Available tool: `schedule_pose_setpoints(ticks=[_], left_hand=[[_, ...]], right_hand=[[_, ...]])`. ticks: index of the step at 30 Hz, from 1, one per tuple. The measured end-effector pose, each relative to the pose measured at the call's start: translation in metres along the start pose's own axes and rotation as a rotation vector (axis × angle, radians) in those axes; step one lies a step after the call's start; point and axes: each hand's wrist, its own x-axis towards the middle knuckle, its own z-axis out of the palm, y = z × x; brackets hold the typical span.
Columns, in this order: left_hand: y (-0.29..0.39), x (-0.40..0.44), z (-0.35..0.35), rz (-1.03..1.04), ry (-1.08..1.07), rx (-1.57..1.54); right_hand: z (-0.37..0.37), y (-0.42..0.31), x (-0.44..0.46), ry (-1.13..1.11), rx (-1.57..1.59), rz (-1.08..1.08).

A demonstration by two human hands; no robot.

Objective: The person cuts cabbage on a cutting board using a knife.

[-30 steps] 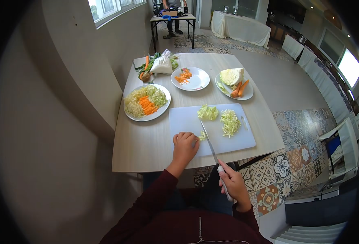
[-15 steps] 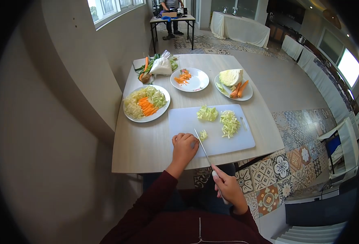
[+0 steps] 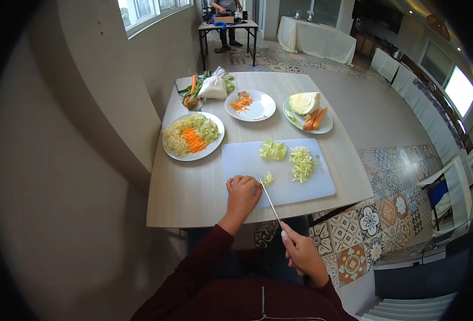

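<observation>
My right hand [image 3: 304,251] is closed around the white handle of a knife [image 3: 271,202], whose blade points away from me over the white cutting board [image 3: 241,155]. My left hand [image 3: 243,193] rests on the board's near left part with its fingers curled together, just left of the blade tip; what lies under them is hidden. Close to the tip is a small heap of cut cabbage [image 3: 268,178]. Farther back on the board sit a stack of cabbage leaf pieces [image 3: 273,150] and a larger pile of shredded cabbage [image 3: 303,164].
A plate [image 3: 196,157] at left carries shredded cabbage and carrot strips. Behind the board, another plate [image 3: 263,109] has carrot bits, and one at right [image 3: 327,127] holds a cabbage piece and carrots. Vegetables and a white bag [image 3: 213,88] lie at back left. Someone stands beyond, at a far table [image 3: 241,24].
The knife has drawn back slightly toward me, its tip now lower beside my left fingers. My right hand has moved a little down and right with it. The left hand stays in place.
</observation>
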Motion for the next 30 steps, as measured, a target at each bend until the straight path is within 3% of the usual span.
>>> schedule_pose_setpoints(ticks=[7,22,30], left_hand=[[-0.001,0.000,0.001,0.012,0.013,-0.010],[0.003,0.001,-0.001,0.006,0.017,0.003],[0.002,0.000,0.000,-0.008,0.005,-0.015]], right_hand=[[0.005,0.008,0.028,0.000,0.044,-0.034],[-0.012,0.009,-0.021,-0.042,0.036,0.078],[-0.006,0.007,-0.004,-0.003,0.007,0.016]])
